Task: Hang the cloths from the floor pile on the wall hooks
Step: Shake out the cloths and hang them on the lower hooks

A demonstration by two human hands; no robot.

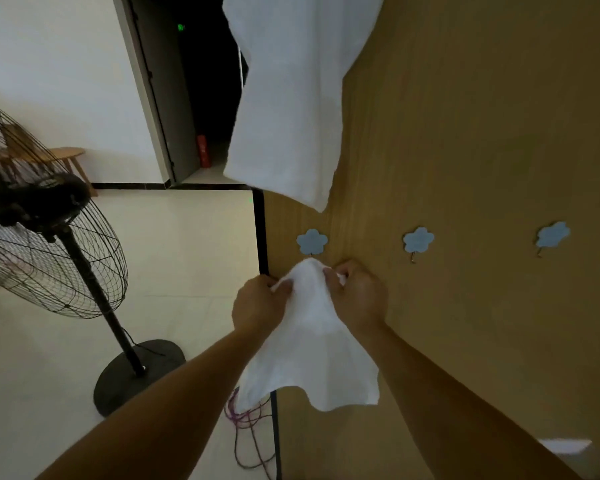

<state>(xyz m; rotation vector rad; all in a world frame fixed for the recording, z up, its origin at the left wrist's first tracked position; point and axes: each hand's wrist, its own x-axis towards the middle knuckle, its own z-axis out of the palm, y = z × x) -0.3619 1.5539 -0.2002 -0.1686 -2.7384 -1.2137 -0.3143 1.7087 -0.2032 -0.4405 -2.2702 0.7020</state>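
A small white cloth (312,341) hangs between my hands, its top bunched just under the leftmost blue flower hook (311,241) on the wooden wall. My left hand (258,304) pinches the cloth's upper left edge. My right hand (359,294) grips its upper right edge against the wall. Two more blue flower hooks (418,240) (552,235) sit further right, both bare. A large white cloth (291,98) hangs higher up on the wall.
A black standing fan (49,216) with a round base (139,374) stands on the pale floor to the left. Purple and dark cables (248,424) lie by the wall's foot. A wooden stool (68,161) and a dark doorway (201,91) lie beyond.
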